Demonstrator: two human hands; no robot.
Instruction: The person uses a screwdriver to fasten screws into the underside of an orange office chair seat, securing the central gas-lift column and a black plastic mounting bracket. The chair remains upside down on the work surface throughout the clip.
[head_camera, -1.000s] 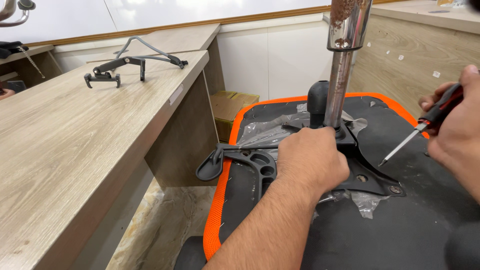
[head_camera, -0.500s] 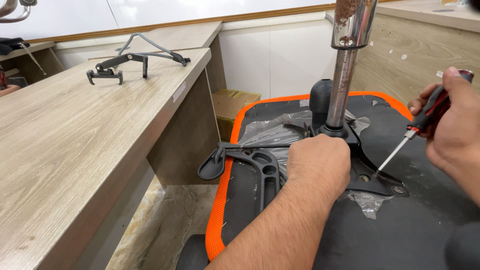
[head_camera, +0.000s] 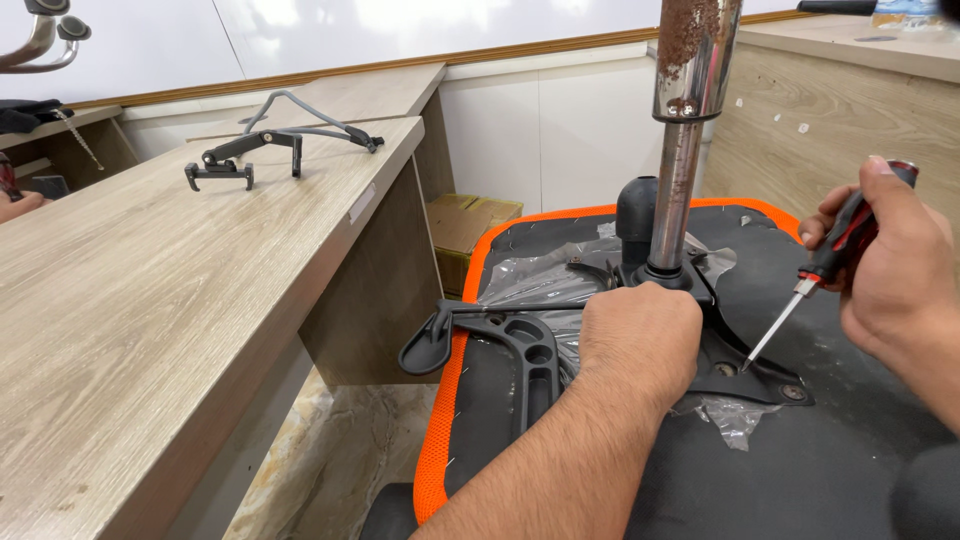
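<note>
An upturned chair seat (head_camera: 800, 470), black underneath with an orange mesh edge, lies in front of me. A black metal tilt mechanism (head_camera: 745, 375) is mounted on it, with a rusty chrome gas cylinder (head_camera: 690, 110) standing up from its middle. My left hand (head_camera: 640, 345) presses down on the mechanism at the cylinder's base. My right hand (head_camera: 885, 265) grips a red and black screwdriver (head_camera: 810, 280), whose tip points at a screw on the mechanism's right side. A black lever (head_camera: 440, 335) sticks out to the left.
A long wooden desk (head_camera: 130, 300) runs along the left, with a loose grey and black chair bracket (head_camera: 270, 140) lying on it. A cardboard box (head_camera: 465, 225) sits on the floor by the white wall. A wooden panel (head_camera: 830, 130) stands at the right.
My right hand has tilted the screwdriver and brought its tip down onto the mechanism's right side. My left hand has stayed on the mechanism.
</note>
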